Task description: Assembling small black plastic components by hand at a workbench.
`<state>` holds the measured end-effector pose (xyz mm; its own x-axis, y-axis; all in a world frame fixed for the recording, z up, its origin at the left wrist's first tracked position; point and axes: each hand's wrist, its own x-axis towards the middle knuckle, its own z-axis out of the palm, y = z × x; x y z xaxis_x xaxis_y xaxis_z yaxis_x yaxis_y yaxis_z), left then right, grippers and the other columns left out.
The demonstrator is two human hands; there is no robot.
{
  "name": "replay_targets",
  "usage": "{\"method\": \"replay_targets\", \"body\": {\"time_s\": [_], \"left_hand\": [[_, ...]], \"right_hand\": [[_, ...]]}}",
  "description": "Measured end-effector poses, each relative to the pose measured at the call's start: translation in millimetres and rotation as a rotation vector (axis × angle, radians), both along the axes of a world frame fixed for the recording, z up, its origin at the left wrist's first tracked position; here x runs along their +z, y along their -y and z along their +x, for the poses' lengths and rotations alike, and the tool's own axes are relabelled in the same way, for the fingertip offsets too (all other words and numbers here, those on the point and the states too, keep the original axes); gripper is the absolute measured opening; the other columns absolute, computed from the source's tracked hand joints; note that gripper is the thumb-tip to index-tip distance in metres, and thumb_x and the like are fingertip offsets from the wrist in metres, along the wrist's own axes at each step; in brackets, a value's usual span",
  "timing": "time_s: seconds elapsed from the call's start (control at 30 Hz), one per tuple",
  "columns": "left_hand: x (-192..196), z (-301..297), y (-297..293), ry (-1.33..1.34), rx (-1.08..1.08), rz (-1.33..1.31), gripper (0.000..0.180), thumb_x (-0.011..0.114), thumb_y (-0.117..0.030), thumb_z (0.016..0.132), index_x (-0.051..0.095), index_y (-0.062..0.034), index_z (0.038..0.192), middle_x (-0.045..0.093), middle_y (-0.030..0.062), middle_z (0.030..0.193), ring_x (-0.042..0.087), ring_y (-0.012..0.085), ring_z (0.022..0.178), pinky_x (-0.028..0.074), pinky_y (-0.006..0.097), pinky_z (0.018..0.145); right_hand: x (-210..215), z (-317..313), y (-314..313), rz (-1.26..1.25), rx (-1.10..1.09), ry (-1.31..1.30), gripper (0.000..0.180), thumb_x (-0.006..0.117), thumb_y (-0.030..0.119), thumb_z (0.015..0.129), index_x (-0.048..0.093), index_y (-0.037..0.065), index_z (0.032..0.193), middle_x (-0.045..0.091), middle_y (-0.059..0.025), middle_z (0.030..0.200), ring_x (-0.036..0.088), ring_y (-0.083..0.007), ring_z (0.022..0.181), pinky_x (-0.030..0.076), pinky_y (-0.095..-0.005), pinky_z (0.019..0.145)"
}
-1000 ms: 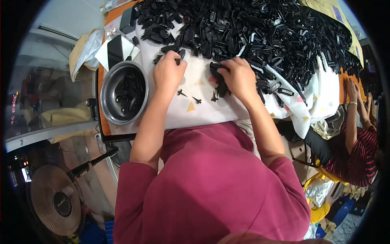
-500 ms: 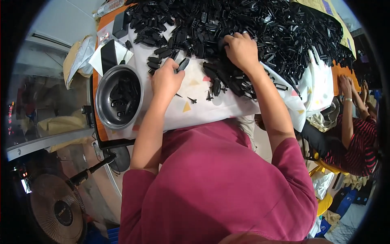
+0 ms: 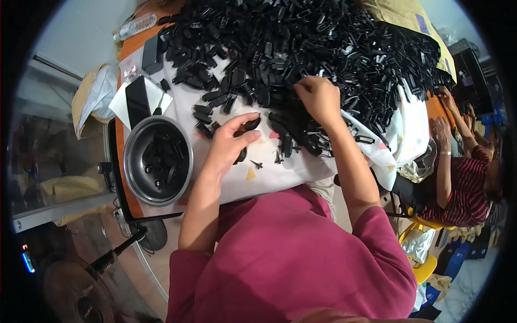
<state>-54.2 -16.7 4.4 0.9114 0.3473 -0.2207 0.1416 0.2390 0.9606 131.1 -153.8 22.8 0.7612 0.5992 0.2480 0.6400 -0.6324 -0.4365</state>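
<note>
My left hand [image 3: 228, 142]: pinching black part [image 3: 250, 125], seemingly to steady it. My right hand [image 3: 321, 101]: apart, at pile [image 3: 253, 46]; grip unclear.

The parts [image 3: 242, 46] are black, the shirt [image 3: 307, 258] maroon.

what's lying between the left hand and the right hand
In the head view, a cluster of black pieces lies on the white cloth between the left hand and right hand.
</note>
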Motion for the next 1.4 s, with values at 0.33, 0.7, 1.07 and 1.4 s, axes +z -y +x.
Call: {"method": "replay_targets", "body": {"time_s": [0.33, 0.7, 1.07, 1.4], "left_hand": [[30, 7, 8, 0.103, -0.036, -0.056, 0.031, 0.059, -0.011, 0.083, 0.053, 0.001, 0.112, 0.058, 0.005, 0.096, 0.054, 0.0102, 0.088, 0.042, 0.021, 0.077], [36, 0, 10, 0.254, 0.243, 0.003, 0.033, 0.068, -0.003, 0.074, 0.057, 0.0016, 0.104, 0.061, 0.003, 0.088, 0.054, 0.0059, 0.074, 0.044, 0.018, 0.067], [42, 8, 4, 0.289, 0.2, 0.325, 0.027, 0.068, -0.003, 0.073, 0.06, 0.0015, 0.099, 0.061, 0.0086, 0.095, 0.059, 0.0131, 0.079, 0.047, 0.022, 0.07], [32, 15, 26, 0.217, 0.253, -0.167, 0.032, 0.062, -0.006, 0.08, 0.055, 0.0025, 0.109, 0.061, 0.0039, 0.097, 0.056, 0.0073, 0.08, 0.045, 0.019, 0.071]], "right_hand": [[22, -59, -11, 0.462, 0.257, -0.065, 0.02, 0.057, 0.001, 0.076, 0.056, 0.003, 0.096, 0.059, -0.0055, 0.075, 0.054, -0.0107, 0.058, 0.045, -0.0228, 0.053], [28, -69, -5, 0.551, 0.501, -0.174, 0.032, 0.071, 0.004, 0.067, 0.054, 0.0, 0.095, 0.061, -0.0138, 0.088, 0.061, -0.0215, 0.065, 0.049, -0.0272, 0.055], [37, -51, 9, 0.382, 0.654, 0.004, 0.048, 0.057, -0.014, 0.066, 0.057, 0.005, 0.11, 0.054, -0.0115, 0.085, 0.055, -0.0234, 0.068, 0.047, -0.0292, 0.056], [13, -76, 3, 0.414, 0.483, 0.182, 0.047, 0.064, -0.007, 0.065, 0.056, 0.003, 0.11, 0.054, -0.0104, 0.083, 0.054, -0.0234, 0.067, 0.045, -0.0295, 0.053]]}}
